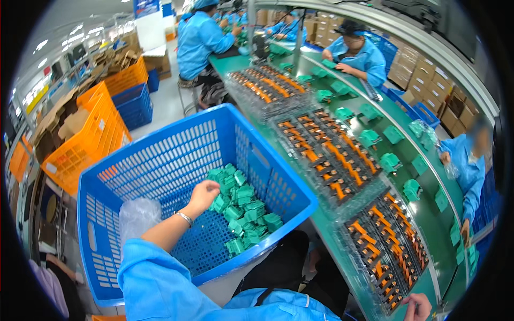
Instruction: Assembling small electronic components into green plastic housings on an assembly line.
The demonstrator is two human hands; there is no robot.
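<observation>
My left hand (203, 196) reaches into a large blue plastic crate (160, 140), over the left side of a heap of green plastic housings (243, 206). Its fingers are drawn together by the housings; whether one is between them is hidden. Near the lower right edge, my right hand (417, 307) is partly cut off by the picture's rim. Its fingers are curled together beside the near clear tray (383, 251) of black and orange parts, and I cannot make out anything in them. A crumpled clear plastic bag (139, 216) lies in the crate, left of my forearm.
More trays (326, 152) of black and orange parts line the green workbench (326, 224). Green housings (390, 162) sit along the conveyor beyond. Co-workers (361, 53) in blue sit across and farther up the line. Orange crates (88, 144) with cardboard stand at left.
</observation>
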